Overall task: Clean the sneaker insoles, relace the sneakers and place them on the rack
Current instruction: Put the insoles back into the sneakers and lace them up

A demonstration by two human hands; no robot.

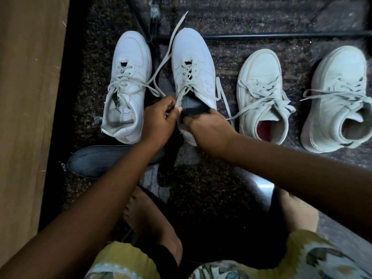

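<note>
Two pairs of white sneakers stand on the dark floor. In the second sneaker from the left point(192, 63) a dark insole point(193, 106) sticks up out of the opening. My right hand point(205, 127) grips that insole at the heel end. My left hand point(159, 119) pinches the sneaker's collar and a loose lace at the opening's left edge. The leftmost sneaker point(125, 85) stands beside it with loose laces. Another dark insole point(100, 162) lies flat on the floor under my left forearm.
The second pair of sneakers point(261, 93) point(338, 97) stands to the right with loose laces. A black metal rack frame point(261, 35) runs across the back. A brown wooden panel point(26, 117) borders the left. My bare feet and knees are at the bottom.
</note>
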